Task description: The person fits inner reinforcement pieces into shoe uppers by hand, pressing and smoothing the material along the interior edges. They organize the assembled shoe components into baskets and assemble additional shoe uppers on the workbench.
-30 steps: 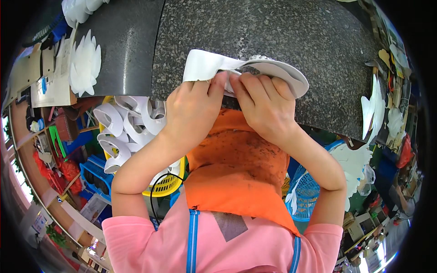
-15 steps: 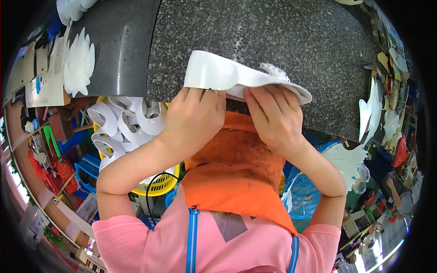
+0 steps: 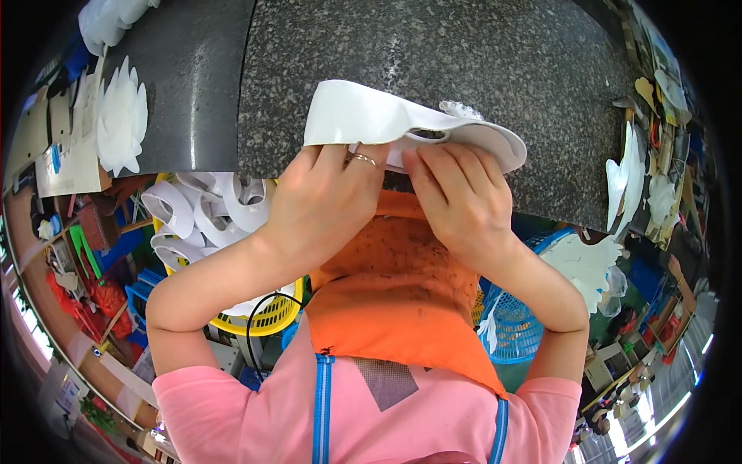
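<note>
A white, leather-like shoe upper, bent into a loop, stands on the near part of the speckled dark stone table. My left hand, with a ring on it, is closed on the upper's near lower edge, left of its middle. My right hand is closed on its right part, where the material folds over and a small gap shows. Both sets of fingertips are partly hidden by the upper. Just behind the right part lies a tuft of white thread.
Below the table edge at left, a yellow basket holds several looped white uppers. At right, a blue basket has white sheet scraps over it. Fanned white pieces lie at far left, and others at far right.
The upper's right part has turned and spread, so a gap into the loop now shows. My left hand has rolled slightly, while both hands keep their grip. The view has shifted a little.
</note>
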A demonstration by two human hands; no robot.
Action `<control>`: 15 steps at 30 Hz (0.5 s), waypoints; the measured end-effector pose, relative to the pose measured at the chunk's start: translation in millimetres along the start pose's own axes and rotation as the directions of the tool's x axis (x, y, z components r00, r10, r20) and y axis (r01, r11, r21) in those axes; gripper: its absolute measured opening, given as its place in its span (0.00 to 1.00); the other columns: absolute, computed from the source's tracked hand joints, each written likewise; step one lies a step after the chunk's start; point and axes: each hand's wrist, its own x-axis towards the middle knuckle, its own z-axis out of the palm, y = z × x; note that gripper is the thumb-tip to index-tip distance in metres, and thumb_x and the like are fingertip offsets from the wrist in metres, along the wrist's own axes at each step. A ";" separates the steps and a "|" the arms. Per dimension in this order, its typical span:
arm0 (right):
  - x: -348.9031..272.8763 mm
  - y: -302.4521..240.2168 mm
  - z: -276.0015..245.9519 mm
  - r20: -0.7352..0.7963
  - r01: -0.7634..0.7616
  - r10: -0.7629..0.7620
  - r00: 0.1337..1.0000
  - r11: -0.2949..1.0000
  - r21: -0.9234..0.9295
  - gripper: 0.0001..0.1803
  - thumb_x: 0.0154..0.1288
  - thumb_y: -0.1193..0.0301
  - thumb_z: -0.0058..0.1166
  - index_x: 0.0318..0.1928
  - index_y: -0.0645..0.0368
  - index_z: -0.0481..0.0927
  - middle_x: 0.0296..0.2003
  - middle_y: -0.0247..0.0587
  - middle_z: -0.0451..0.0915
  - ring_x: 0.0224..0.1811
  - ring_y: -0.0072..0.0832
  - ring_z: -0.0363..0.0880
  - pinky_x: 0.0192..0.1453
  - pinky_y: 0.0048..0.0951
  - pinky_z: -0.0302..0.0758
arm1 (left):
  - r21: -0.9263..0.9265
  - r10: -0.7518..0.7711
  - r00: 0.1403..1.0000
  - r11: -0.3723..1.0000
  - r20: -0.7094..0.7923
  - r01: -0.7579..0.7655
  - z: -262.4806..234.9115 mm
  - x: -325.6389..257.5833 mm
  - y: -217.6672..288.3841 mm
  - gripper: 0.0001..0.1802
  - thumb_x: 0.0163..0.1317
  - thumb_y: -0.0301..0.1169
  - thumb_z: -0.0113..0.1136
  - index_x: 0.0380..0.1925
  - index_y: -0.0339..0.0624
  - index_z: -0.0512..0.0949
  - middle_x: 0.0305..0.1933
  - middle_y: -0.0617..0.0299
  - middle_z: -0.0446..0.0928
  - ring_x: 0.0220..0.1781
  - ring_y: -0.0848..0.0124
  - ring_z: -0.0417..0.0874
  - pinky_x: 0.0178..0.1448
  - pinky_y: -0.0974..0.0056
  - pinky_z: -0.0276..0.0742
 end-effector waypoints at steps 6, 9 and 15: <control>4.1 -4.4 -1.8 0.089 -0.061 0.063 0.994 0.998 -0.030 0.17 0.50 0.72 0.52 0.41 0.65 0.80 0.37 0.36 0.74 0.40 0.29 0.73 0.45 0.30 0.71 | -0.022 0.025 1.000 0.999 -0.001 -0.025 -5.3 5.9 0.8 0.23 0.49 0.27 0.56 0.50 0.39 0.78 0.40 0.64 0.74 0.37 0.69 0.76 0.37 0.69 0.74; 6.6 -4.9 -7.9 0.138 -0.076 0.079 0.987 0.997 -0.028 0.18 0.51 0.72 0.51 0.44 0.65 0.80 0.37 0.35 0.73 0.40 0.27 0.72 0.46 0.28 0.69 | -0.066 0.007 1.000 0.998 0.001 -0.007 -3.2 11.8 4.2 0.25 0.47 0.26 0.57 0.49 0.34 0.77 0.41 0.61 0.75 0.37 0.67 0.76 0.40 0.67 0.75; -18.0 10.0 -11.1 0.100 0.014 -0.019 0.995 0.999 0.047 0.17 0.52 0.73 0.51 0.44 0.65 0.79 0.43 0.39 0.76 0.47 0.32 0.75 0.57 0.33 0.71 | -0.134 0.109 0.987 0.987 0.115 -0.093 -5.8 -11.5 -11.8 0.25 0.45 0.25 0.55 0.48 0.30 0.76 0.50 0.53 0.76 0.46 0.62 0.79 0.51 0.64 0.76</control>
